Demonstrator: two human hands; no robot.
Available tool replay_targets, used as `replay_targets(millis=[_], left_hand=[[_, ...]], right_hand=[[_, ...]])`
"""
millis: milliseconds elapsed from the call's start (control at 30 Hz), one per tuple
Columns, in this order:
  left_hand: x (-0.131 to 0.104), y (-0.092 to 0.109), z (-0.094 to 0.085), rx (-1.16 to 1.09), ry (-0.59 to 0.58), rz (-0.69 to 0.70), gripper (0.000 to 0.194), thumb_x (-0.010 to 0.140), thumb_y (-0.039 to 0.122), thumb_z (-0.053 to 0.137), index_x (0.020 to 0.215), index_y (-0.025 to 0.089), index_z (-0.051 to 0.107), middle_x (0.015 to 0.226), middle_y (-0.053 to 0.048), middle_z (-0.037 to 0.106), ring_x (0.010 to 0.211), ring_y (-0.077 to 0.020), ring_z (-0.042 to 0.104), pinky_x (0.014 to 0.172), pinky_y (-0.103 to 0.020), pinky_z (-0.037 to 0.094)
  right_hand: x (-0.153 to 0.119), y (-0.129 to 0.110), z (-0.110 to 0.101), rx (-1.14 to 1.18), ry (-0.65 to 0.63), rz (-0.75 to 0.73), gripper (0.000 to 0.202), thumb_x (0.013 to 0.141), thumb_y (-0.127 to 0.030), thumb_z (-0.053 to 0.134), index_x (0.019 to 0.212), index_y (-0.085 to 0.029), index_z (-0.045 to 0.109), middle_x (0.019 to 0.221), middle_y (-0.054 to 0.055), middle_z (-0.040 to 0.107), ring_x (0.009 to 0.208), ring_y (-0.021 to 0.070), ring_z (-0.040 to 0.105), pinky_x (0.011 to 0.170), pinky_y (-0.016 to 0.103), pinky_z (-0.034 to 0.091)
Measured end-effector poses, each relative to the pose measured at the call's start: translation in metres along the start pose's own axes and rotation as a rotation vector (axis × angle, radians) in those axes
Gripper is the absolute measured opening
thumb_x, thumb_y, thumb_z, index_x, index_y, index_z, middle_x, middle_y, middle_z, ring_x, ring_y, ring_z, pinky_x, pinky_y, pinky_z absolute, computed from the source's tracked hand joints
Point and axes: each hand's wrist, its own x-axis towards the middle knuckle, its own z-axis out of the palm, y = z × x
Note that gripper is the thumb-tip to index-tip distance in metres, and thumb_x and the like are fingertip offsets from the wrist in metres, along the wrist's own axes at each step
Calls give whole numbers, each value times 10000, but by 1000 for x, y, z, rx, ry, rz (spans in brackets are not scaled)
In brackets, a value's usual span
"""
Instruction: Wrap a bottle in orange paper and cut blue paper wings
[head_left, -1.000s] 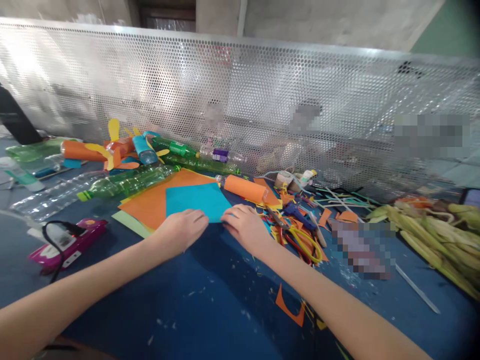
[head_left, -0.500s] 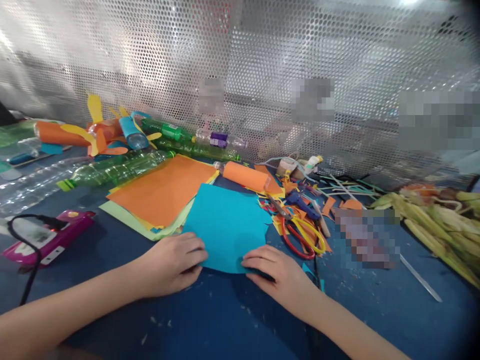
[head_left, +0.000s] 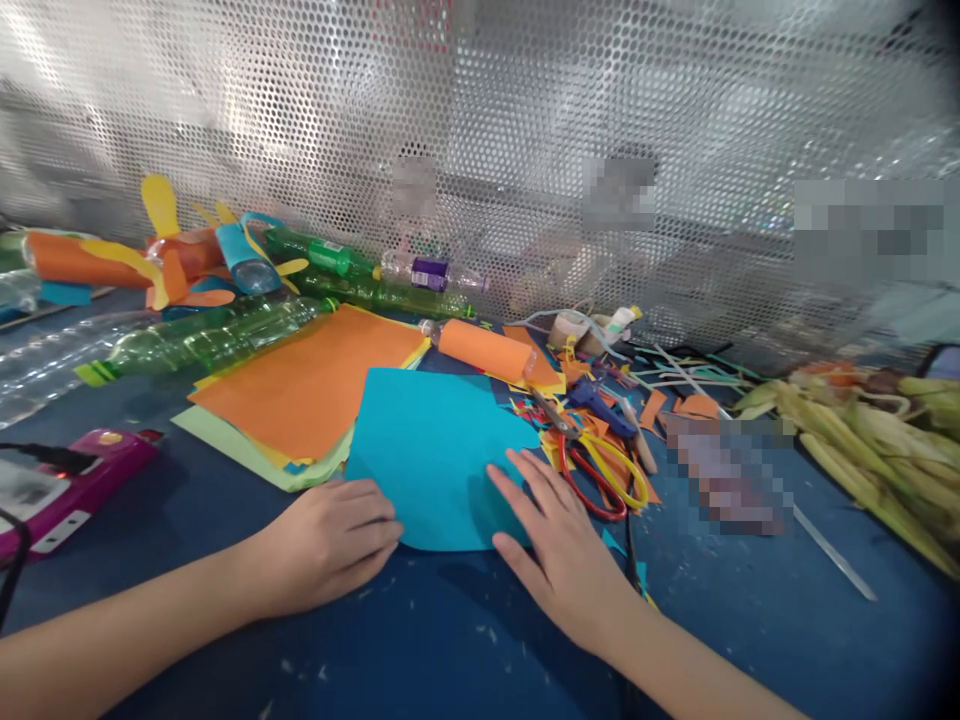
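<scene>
head view looks down on a blue table where a turquoise paper sheet lies flat, its near edge rounded, just beside a stack of orange and green paper. left hand rests palm down at the sheet's near left edge, fingers loosely curled together, fingertips touching the paper. right hand lies flat on the sheet's near right corner, fingers straight and slightly spread, gripping nothing. scissors with red and yellow handles lie just right of the sheet among orange scraps. an orange paper roll sits beyond the sheet. green plastic bottles lie at the left, a pink device near the left edge, and a perforated metal screen stands behind.
</scene>
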Motion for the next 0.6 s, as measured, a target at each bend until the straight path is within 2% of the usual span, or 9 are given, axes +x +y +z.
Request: replay_targets(millis=[100,200,300,367,467,600], left_hand=[[0,0,-3,81,24,42,223,893,176,419,987,209,618,862,-66,679,849,-189,632,770,-303,514],[-4,-3,-3,194,35,100,259,897,145,396,1067,228,572,978,-74,681,944,-213,622,787,-322,513],[-9,-6,2,261,-27,147,368,890,103,372,1194,267,500,1103,-80,654,1001,-212,608,790,-318,511],[-10,-8,7,309,-85,148,465,869,64,374,1277,278,439,1122,-75,647,1003,-200,606,804,-304,500],[-9,-11,11,445,-130,93,537,837,15,377,1316,253,419,1102,-86,650,1001,-210,600,819,-315,481],[-1,-21,8,622,-133,-72,500,807,-35,367,1223,183,539,1021,-133,662,959,-260,602,772,-363,480]], right_hand=[[-1,-2,-4,56,-88,-79,508,878,-485,424,1359,-327,379,1471,65,290,1352,290,233,1052,554,294],[-1,-5,-7,94,-105,-76,485,864,-492,453,1320,-327,439,1445,64,343,1340,282,261,1063,535,283],[-1,-6,-6,132,-94,-49,433,888,-443,432,1304,-327,462,1408,54,406,1318,255,306,1057,488,318],[-2,-6,-5,141,-92,-39,436,898,-436,412,1321,-334,438,1418,49,393,1316,247,309,1056,479,321],[-3,-6,-5,137,-71,-41,466,893,-433,423,1350,-349,388,1445,43,349,1327,248,289,1066,495,294],[-5,-5,-5,134,-30,-52,470,880,-397,458,1343,-335,402,1429,52,374,1320,242,303,1067,488,296]])
